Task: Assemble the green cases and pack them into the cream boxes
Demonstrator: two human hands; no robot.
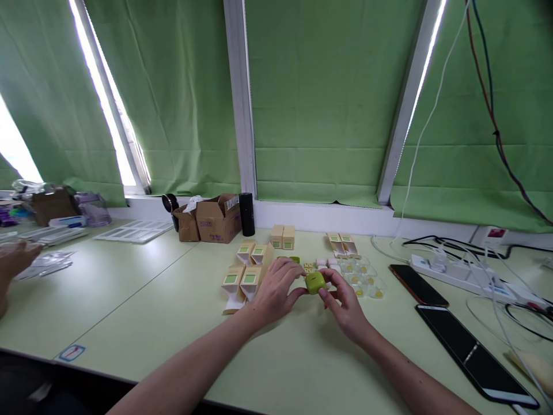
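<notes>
A small green rounded case (pixel 315 282), like an earbud case, is held up over the table between my hands. My right hand (pixel 349 308) pinches it from the right, thumb at its front. My left hand (pixel 276 291) has its thumb and fingertips closed at the case's left side. Left of my left hand stand several small cream boxes (pixel 249 279) with green squares and open flaps. Behind my hands lie another green piece (pixel 294 259), partly hidden, and small pale pink items (pixel 327 263). Clear plastic blisters with yellow centres (pixel 363 279) lie beyond my right hand.
Two cream boxes (pixel 283 237) and open ones (pixel 342 245) stand farther back. Cardboard cartons (pixel 218 219) and a black cylinder (pixel 246 214) are by the wall. Two phones (pixel 470 351), a power strip (pixel 458 276) and cables lie right. Another person's hand (pixel 17 259) is far left.
</notes>
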